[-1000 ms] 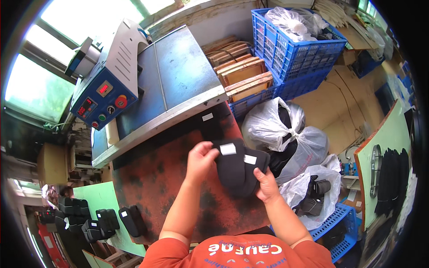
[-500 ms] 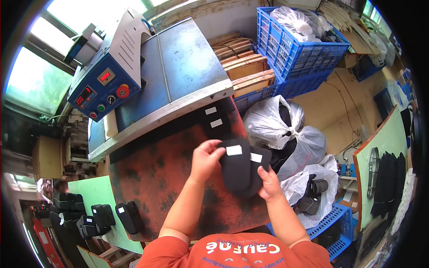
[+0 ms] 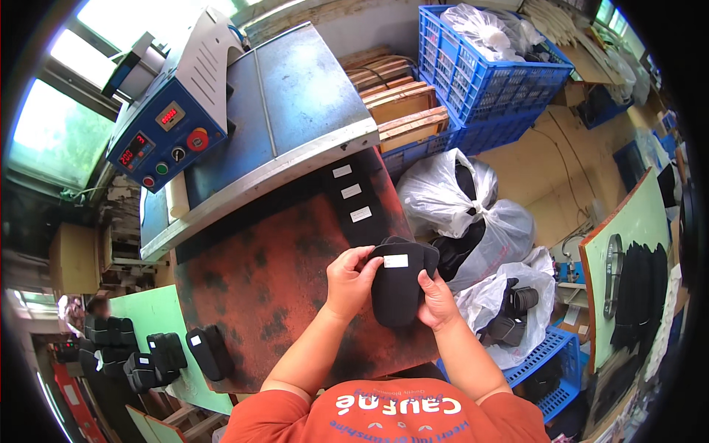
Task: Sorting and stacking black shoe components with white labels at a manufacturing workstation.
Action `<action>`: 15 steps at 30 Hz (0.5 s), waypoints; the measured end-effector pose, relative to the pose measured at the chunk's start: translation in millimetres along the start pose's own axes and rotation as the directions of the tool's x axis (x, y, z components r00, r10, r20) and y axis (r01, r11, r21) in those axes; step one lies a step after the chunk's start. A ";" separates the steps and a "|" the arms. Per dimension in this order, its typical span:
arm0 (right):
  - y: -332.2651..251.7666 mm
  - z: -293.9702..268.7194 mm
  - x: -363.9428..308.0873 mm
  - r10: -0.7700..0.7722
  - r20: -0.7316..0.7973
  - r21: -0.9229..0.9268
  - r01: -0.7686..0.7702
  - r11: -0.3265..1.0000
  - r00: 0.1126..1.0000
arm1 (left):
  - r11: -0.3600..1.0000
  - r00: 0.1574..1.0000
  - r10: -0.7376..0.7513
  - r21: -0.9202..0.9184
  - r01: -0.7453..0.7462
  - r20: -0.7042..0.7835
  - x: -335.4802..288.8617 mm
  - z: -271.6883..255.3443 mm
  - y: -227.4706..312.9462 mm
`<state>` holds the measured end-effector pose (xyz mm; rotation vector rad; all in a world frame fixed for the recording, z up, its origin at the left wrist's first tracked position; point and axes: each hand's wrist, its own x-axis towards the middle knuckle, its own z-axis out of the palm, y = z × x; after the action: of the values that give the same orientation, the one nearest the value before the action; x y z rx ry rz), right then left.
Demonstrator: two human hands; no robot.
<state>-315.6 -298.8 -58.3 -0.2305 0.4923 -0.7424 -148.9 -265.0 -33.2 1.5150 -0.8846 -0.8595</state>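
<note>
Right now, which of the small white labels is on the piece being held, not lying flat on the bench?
The white label on the black piece gripped between both hands; the other three labels lie in a row on the dark strip by the machine.

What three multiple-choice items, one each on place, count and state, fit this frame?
1. Where does the black fabric shoe piece with a white label sit?
A. Between both hands, above the rust-stained worktable
B. In the blue plastic crate
C. On the floor

2. How many small white labels lie on the dark strip by the blue machine?
A. One
B. Three
C. Six

3. How is the piece held?
A. By the left hand only
B. By neither hand
C. By the left hand and the right hand

Key: A, both hands hold it over the table; B, three lie in a row; C, fingers of both hands grip it.
</note>
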 end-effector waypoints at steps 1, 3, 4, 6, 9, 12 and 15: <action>1.1 1.3 -0.9 0.000 -0.001 0.002 0.000 1.000 1.000 | 0.946 0.963 0.266 0.200 -0.255 -0.034 -0.8 -0.1 0.7; 1.8 2.0 -3.5 0.004 0.046 0.004 -0.004 1.000 0.999 | 0.760 0.814 0.580 0.374 -0.532 -0.021 -0.1 3.6 0.4; 1.4 0.5 -5.3 0.003 0.045 0.003 -0.003 1.000 0.999 | 0.760 0.815 0.580 0.373 -0.532 -0.021 -2.3 5.5 1.1; 0.0 -5.3 -9.2 0.060 -0.005 0.067 -0.060 0.996 0.998 | 0.931 0.944 0.298 0.260 -0.256 -0.140 -7.2 7.9 3.5; -6.2 -18.6 -18.3 -0.022 -0.084 -0.023 0.020 1.000 0.996 | 0.979 0.971 0.135 0.177 -0.100 -0.197 8.6 -0.6 -18.8; -25.0 -35.8 -31.4 -0.019 -0.127 0.082 0.029 0.996 0.992 | 0.959 0.974 0.102 0.281 -0.041 -0.205 24.2 -16.3 -18.7; -36.2 -37.2 -41.2 -0.020 -0.143 0.051 0.028 0.998 0.990 | 0.949 0.971 0.110 0.313 -0.039 -0.210 31.6 -23.4 -29.7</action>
<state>-381.7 -297.3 -62.8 -0.1346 0.6054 -0.7980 -111.6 -279.9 -61.6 1.7957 -0.9305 -0.4952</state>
